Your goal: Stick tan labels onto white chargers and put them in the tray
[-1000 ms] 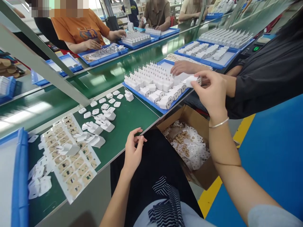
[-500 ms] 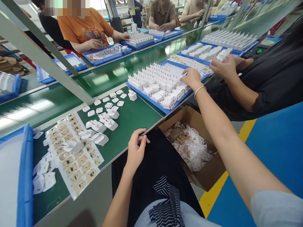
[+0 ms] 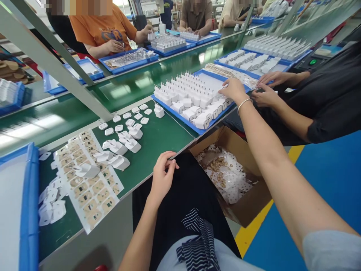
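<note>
Your right hand [image 3: 233,89] rests, fingers curled, on the white chargers [image 3: 194,99] in the blue tray [image 3: 180,115] at the counter's near edge. Your left hand [image 3: 163,176] pinches fingertips together at that edge, perhaps on something small.

A single head-worn camera looked forward and down across the green workbench [image 3: 158,143], close above the wearer's lap, facing co-workers seated beyond the conveyor [image 3: 135,88].
</note>
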### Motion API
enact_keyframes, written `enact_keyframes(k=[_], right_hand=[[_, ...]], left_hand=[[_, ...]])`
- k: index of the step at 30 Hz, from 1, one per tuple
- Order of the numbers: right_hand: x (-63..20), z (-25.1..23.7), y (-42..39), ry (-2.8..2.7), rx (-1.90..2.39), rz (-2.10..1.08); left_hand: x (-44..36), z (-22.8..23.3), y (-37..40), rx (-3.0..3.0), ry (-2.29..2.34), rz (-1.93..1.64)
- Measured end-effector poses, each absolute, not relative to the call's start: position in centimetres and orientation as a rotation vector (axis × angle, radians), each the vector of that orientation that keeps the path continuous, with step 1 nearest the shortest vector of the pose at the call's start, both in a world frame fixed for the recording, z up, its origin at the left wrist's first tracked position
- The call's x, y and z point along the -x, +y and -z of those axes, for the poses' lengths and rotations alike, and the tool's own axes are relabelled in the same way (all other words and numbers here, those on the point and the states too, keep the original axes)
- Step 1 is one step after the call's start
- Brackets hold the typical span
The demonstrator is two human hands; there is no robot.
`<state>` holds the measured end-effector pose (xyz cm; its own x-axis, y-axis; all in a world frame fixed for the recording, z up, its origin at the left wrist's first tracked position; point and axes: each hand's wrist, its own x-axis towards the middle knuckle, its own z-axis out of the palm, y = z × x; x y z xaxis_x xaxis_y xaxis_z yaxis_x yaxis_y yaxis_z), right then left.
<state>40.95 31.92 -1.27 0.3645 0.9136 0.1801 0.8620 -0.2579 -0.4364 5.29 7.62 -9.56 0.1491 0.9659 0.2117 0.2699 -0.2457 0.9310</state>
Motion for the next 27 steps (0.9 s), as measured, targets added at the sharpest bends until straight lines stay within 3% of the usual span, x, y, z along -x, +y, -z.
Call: enact_keyframes(k=[8, 14, 21, 24, 27], right_hand=[[-34.4, -2.7, 23.6, -1.668, 1.64, 0.115], [-23.0, -1.1, 20.8, -2.031, 1.263, -0.217], [-14.6, 1.0, 28.1, -2.116, 1.662, -0.412], [-14.7, 0.8, 27.4, -2.0, 1.533, -0.474], [-15.6, 1.6, 22.3, -1.667, 1.135, -0.909]], left_hand=[[-5.4, 8.7, 6.6, -1.637, 1.156, -1.138], [-5.6, 7.6, 4.0, -1.674, 1.162, -1.03], [-5.2, 8.2, 0.5, -1.695, 1.148, -0.917], [-4.1, 8.3, 0.4, -1.524, 1.162, -1.083], [-3.0, 7.7, 1.7, -1.315, 1.203, -1.394]])
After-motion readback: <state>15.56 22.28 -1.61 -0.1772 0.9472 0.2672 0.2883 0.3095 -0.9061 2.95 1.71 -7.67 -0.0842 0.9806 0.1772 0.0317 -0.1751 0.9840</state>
